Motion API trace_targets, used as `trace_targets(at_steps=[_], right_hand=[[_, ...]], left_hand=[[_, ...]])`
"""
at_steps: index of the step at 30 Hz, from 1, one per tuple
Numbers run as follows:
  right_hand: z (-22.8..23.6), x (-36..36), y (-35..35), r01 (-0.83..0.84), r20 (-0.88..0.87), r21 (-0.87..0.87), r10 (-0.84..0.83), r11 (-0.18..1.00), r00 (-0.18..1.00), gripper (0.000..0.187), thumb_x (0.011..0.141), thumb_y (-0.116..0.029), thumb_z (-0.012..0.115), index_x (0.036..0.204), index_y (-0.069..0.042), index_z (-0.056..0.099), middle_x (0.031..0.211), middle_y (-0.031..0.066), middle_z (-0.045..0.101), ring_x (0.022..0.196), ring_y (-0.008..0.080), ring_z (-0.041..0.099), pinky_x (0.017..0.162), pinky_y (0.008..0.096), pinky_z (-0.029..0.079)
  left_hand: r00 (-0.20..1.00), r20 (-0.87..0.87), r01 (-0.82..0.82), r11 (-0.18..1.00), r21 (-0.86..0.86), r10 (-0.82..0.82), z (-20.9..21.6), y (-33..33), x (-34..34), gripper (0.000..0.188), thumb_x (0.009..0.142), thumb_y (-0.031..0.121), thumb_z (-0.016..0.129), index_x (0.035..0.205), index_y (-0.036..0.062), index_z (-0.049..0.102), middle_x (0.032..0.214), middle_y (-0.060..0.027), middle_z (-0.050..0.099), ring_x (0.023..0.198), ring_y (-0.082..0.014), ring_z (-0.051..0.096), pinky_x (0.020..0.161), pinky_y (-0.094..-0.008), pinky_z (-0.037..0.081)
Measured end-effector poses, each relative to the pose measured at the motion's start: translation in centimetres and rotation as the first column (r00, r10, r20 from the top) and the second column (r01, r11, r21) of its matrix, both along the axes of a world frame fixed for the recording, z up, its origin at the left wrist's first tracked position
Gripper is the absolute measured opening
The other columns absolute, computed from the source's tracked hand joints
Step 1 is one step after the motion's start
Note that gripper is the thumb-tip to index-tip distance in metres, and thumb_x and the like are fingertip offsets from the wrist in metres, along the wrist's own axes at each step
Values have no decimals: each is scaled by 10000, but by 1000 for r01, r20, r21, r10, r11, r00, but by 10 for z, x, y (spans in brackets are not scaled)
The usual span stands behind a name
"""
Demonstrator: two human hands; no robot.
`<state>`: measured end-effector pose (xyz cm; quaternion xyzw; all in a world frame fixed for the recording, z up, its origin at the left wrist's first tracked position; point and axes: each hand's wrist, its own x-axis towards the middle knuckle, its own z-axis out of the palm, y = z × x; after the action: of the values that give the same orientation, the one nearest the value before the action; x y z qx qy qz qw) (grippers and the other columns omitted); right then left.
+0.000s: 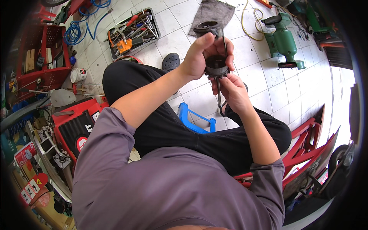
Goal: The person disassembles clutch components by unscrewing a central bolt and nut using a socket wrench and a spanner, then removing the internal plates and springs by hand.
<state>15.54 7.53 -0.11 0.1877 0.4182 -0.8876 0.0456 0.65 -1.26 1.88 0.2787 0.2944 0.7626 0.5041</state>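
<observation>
Raised in front of me, my left hand is closed around a black machine part with a ribbed round cup at its near end. A dark ring-shaped end of what looks like the same part shows beyond my thumb. Just below the cup, my right hand has its fingers pinched together against the rim. A slim metal rod-like piece points down between those fingers; its kind cannot be made out. My left fingers hide the part's middle.
A black tray full of hand tools lies ahead left. A grey cloth and a green bench grinder rest on the tiled floor. Between my legs is a blue plastic frame. Red racks stand on both sides.
</observation>
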Motion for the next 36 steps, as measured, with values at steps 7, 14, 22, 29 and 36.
trace_targets(at_steps=[7,14,22,29,36], right_hand=[[7,-6,2,-67,71,121,59,990,996,137,921,-175,543,958,-47,508,666,15,518,515,85,452,485,202,364],[12,-6,5,-61,168,-38,66,997,984,235,952,-236,484,964,-9,545,578,-31,421,423,43,354,402,186,275],[5,-6,5,5,207,24,-10,1000,978,277,953,-272,498,1046,-19,562,652,-34,490,467,40,386,441,185,320],[-3,-7,-3,69,108,152,-86,986,990,221,925,-216,563,1010,-16,520,688,-2,514,561,72,455,517,210,367],[1,0,3,-7,114,187,-14,982,993,127,920,-135,538,974,-19,528,759,31,538,675,83,475,605,209,366]], left_hand=[[898,374,-77,918,-390,234,-11,5,6,691,794,744,344,860,87,549,729,-64,562,757,-246,614,698,-361,493],[876,384,-83,876,-475,291,-15,9,0,677,792,718,409,901,67,558,794,-105,594,797,-293,618,751,-387,487],[938,233,-132,888,-441,255,-12,10,2,644,811,690,405,897,70,555,765,-98,601,759,-259,628,753,-351,488],[976,122,-143,958,-247,178,-7,10,2,590,868,629,375,883,67,553,739,-94,604,708,-225,627,717,-330,500],[994,-57,-103,983,-149,96,-3,5,4,668,846,670,355,937,37,549,772,-101,603,766,-220,616,762,-329,477]])
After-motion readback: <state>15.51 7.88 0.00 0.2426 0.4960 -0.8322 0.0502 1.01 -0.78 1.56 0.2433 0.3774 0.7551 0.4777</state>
